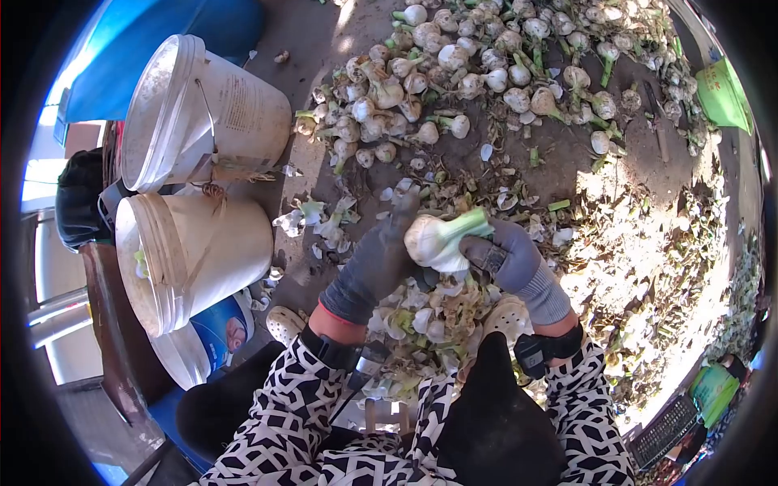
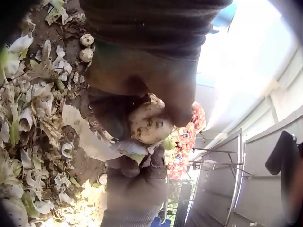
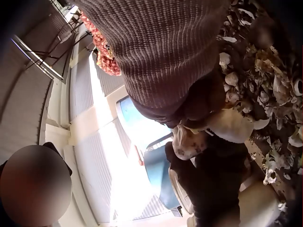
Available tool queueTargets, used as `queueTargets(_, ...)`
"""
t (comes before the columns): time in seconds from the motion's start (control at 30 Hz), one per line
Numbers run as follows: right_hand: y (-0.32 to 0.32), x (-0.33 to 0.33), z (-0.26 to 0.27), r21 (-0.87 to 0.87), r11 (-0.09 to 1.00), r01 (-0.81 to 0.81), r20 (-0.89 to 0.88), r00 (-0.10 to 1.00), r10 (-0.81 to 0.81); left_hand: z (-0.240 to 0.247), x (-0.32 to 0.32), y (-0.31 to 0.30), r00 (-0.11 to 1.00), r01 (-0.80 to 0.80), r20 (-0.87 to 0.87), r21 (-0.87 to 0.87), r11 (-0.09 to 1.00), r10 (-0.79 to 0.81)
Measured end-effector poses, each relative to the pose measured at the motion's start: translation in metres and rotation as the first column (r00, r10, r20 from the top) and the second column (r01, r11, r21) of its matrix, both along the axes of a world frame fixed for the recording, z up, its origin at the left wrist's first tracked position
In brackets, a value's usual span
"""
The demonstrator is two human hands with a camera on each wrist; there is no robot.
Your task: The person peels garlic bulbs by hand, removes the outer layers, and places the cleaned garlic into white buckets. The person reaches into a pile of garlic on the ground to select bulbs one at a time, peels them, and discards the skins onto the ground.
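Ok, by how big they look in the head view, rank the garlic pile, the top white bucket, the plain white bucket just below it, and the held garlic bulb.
1. Garlic pile
2. Top white bucket and plain white bucket: too alike to rank
3. Held garlic bulb

Floor (image 1: pixel 312 49) grey-brown, strewn with dry litter; hard sun across its right side, shade elsewhere. Pale ribbed wall (image 3: pixel 87 177) in right wrist view, cut by a white glare band. Grey panels (image 2: pixel 265 189) in left wrist view, upper corner washed out.
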State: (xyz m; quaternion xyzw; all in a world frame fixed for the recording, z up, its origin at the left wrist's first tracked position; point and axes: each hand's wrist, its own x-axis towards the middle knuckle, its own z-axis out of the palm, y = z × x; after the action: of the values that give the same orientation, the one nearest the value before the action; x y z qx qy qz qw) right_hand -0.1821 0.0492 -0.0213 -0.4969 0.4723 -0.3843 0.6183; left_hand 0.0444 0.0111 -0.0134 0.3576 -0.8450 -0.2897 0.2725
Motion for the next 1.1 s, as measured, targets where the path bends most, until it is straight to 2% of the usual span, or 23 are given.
queueTargets(0.07,0.002,0.007,0.018,0.184,0.943,-0.279,0.396,0.899,0.188,-0.006,-0.007,-0.003,0.979,0.028,-0.198,0.322,0.946,0.038)
queueTargets(0.1,0.007,0.012,0.024,0.282,0.873,-0.399,0.484,0.845,0.229,0.002,-0.005,-0.008,0.98,0.06,-0.178,0.675,0.735,0.084)
queueTargets(0.13,0.012,0.019,0.018,0.198,0.834,-0.515,0.47,0.797,0.38,-0.007,-0.011,-0.015,0.891,0.132,-0.182,0.98,0.147,0.416)
queueTargets(0.2,0.019,0.032,0.009,0.124,0.918,-0.377,0.477,0.834,0.278,-0.015,-0.023,-0.019,0.814,-0.019,-0.15,0.959,0.283,0.562)
queueTargets(0.27,0.009,0.034,0.01,0.34,0.886,-0.316,0.778,0.623,-0.076,-0.01,-0.018,-0.023,0.63,-0.115,-0.152,0.952,0.284,0.762)
queueTargets(0.33,0.007,0.039,-0.006,0.304,0.917,-0.258,0.822,0.558,-0.115,0.013,-0.013,-0.009,0.588,-0.092,-0.213,0.941,0.326,0.78)
queueTargets(0.4,0.007,0.042,-0.015,0.331,0.899,-0.288,0.856,0.493,-0.158,0.025,-0.016,0.013,0.41,0.272,-0.444,0.893,0.357,0.797)
queueTargets(0.43,0.009,0.045,-0.019,0.323,0.893,-0.313,0.854,0.503,-0.133,0.028,-0.018,0.019,0.876,-0.206,-0.223,0.628,0.75,0.427)
queueTargets(0.47,0.017,0.055,-0.034,0.353,0.881,-0.315,0.82,0.558,-0.129,0.037,-0.018,0.031,0.932,-0.301,-0.069,0.406,0.863,0.357)
queueTargets(0.5,0.015,0.054,-0.027,0.357,0.873,-0.333,0.777,0.624,-0.08,0.036,-0.018,0.026,0.88,-0.268,-0.11,0.688,0.674,0.463)
queueTargets(0.53,0.012,0.049,-0.016,0.363,0.865,-0.345,0.728,0.685,-0.032,0.035,-0.019,0.016,0.816,-0.17,-0.111,0.892,0.419,0.568)
queueTargets(0.6,0.005,0.038,0.0,0.297,0.915,-0.272,0.85,0.512,-0.124,0.021,-0.017,0.008,0.544,0.295,-0.532,0.845,0.445,0.649)
queueTargets(0.63,0.011,0.028,0.004,0.381,0.9,-0.211,0.765,0.618,-0.178,0.021,-0.019,-0.001,0.476,0.362,-0.64,0.768,0.529,0.603)
queueTargets(0.67,0.015,0.019,0.002,0.358,0.891,-0.28,0.76,0.641,-0.104,0.028,-0.019,-0.001,0.393,0.406,-0.634,0.77,0.493,0.666)
queueTargets(0.73,0.033,0.002,0.009,0.364,0.891,-0.273,0.718,0.691,-0.082,0.011,-0.001,-0.009,0.282,0.529,-0.679,0.699,0.481,0.677)
queueTargets(0.8,0.056,-0.004,0.023,0.366,0.923,-0.121,0.727,0.657,-0.202,0.014,0.009,-0.012,0.117,0.688,-0.64,0.603,0.403,0.759)
queueTargets(0.83,0.053,-0.003,0.022,0.361,0.924,-0.121,0.731,0.652,-0.2,0.017,0.01,-0.015,0.062,0.681,-0.578,0.621,0.388,0.814)
queueTargets(0.9,0.048,0.0,0.022,0.007,0.93,-0.367,0.845,0.499,0.19,0.017,0.013,-0.018,0.006,0.671,-0.508,0.64,0.374,0.861)
queueTargets(0.93,0.043,0.001,0.022,-0.184,0.868,-0.461,0.839,0.386,0.383,0.012,0.017,-0.022,-0.022,0.613,-0.476,0.688,0.388,0.879)
queueTargets(1.0,0.031,0.0,0.024,-0.537,0.63,-0.562,0.698,0.124,0.705,0.007,0.02,-0.027,-0.051,0.556,-0.453,0.728,0.402,0.89)
queueTargets(1.03,0.023,0.001,0.031,-0.324,0.614,-0.72,0.365,0.504,0.783,0.005,0.021,-0.025,-0.038,0.557,-0.452,0.731,0.394,0.891)
queueTargets(1.07,0.013,0.007,0.038,-0.063,0.662,-0.747,-0.116,0.664,0.739,0.005,0.022,-0.022,-0.025,0.557,-0.448,0.736,0.385,0.894)
queueTargets(1.1,0.005,0.02,0.037,0.055,0.71,-0.702,-0.509,0.593,0.625,0.005,0.022,-0.02,-0.027,0.56,-0.448,0.734,0.384,0.894)
